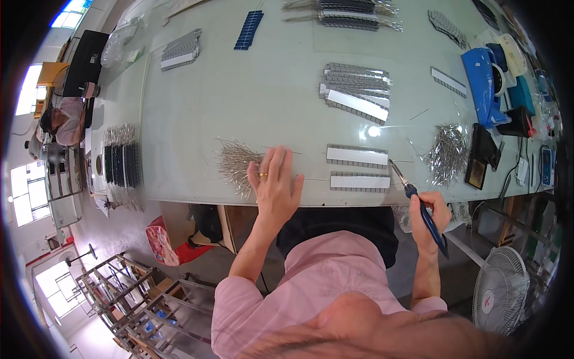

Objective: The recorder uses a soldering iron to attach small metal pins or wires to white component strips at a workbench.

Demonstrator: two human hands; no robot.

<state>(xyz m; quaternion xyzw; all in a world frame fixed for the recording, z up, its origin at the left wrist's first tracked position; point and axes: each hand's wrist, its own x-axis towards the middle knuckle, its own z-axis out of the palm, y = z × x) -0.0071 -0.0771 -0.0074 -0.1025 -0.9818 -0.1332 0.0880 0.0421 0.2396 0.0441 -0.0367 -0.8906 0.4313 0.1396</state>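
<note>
Left hand (pixel 276 182) is lying flat and released on the pale table (pixel 239 102), fingers spread, fingertips reaching into a loose pile of thin wire strips (pixel 236 164). Right hand (pixel 431 216) is grasping a blue-handled soldering iron (pixel 418 206), its metal tip pointing up-left toward the right end of 2 grey-and-white cell strips (pixel 357 167) lying side by side near the table's front edge. A second heap of wire strips (pixel 447 152) is sitting just right of the tip. A white fan (pixel 501 290) is standing below right.
</note>
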